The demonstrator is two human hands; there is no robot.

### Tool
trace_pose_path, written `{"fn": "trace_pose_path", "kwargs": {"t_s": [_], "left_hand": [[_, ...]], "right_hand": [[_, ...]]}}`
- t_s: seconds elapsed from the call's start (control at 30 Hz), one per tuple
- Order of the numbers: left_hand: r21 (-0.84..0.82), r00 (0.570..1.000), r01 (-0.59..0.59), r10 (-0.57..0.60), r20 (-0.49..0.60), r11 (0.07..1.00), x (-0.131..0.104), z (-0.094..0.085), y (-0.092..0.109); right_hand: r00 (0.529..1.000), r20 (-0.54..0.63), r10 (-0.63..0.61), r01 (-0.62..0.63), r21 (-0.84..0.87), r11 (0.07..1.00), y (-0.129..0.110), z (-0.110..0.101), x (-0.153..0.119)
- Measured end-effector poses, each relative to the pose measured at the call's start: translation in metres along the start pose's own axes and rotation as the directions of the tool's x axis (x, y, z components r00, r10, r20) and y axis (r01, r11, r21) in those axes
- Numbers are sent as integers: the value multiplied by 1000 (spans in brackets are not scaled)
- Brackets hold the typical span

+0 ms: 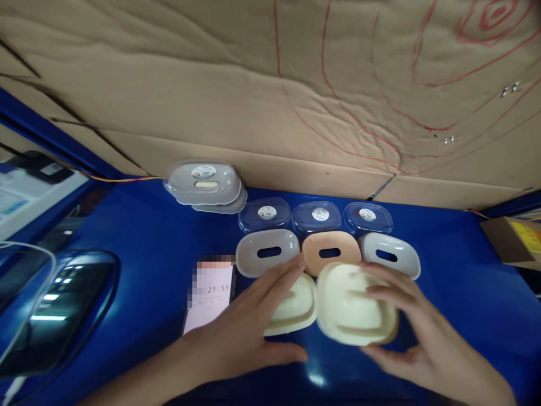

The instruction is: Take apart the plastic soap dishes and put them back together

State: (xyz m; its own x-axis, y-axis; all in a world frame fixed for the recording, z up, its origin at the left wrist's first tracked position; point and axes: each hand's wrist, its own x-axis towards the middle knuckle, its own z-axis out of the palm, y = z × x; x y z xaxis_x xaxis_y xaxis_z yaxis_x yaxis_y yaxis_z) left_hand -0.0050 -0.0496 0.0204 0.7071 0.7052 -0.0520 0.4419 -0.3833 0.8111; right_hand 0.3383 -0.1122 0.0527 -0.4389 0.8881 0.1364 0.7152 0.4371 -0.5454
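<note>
My right hand (412, 318) grips a cream plastic dish (350, 304) by its right side, fingers on top and thumb below. The dish is tilted and slightly blurred, with a raised rim inside its edge. My left hand (262, 321) has its fingers stretched out and the thumb apart. It partly covers a second cream dish (298, 304) on the table. Just behind stand a grey slotted tray (251, 254), a peach slotted tray (313, 256) and a white slotted tray (401, 254). The right-hand dish overlaps the peach tray's front in view.
Labelled clear lids (264, 223) line up behind the trays. A stack of lidded grey boxes (181, 183) stands at the back left. A phone (211, 316) showing a clock lies left of my left hand. Cardboard (211, 107) walls off the back; a dark glossy device (54, 316) lies far left.
</note>
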Motion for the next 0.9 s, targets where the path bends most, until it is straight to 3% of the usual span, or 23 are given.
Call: {"fn": "trace_pose_path", "kwargs": {"t_s": [0.1, 0.17, 0.27, 0.4, 0.67, 0.9], "left_hand": [[402, 967, 80, 26, -252, 912, 2, -3, -6], [527, 927, 189, 28, -375, 829, 2, 0, -12], [586, 929, 247, -17, -369, 772, 1, 6, -19], [601, 957, 214, -41, -288, 770, 2, 7, -26], [554, 973, 146, -18, -230, 819, 11, -6, -38], [580, 980, 137, -26, -195, 803, 14, -10, -39]], "right_hand": [[939, -232, 252, -265, -27, 964, 23, -12, -48], [872, -312, 377, -395, 7, 919, 36, -8, -80], [815, -306, 493, -505, 43, 862, 50, 7, -113], [840, -208, 501, -512, 1, 859, 60, 19, -123], [926, -165, 340, -359, -98, 928, 83, 10, -97], [946, -115, 304, -318, -138, 938, 90, 20, -89]]}}
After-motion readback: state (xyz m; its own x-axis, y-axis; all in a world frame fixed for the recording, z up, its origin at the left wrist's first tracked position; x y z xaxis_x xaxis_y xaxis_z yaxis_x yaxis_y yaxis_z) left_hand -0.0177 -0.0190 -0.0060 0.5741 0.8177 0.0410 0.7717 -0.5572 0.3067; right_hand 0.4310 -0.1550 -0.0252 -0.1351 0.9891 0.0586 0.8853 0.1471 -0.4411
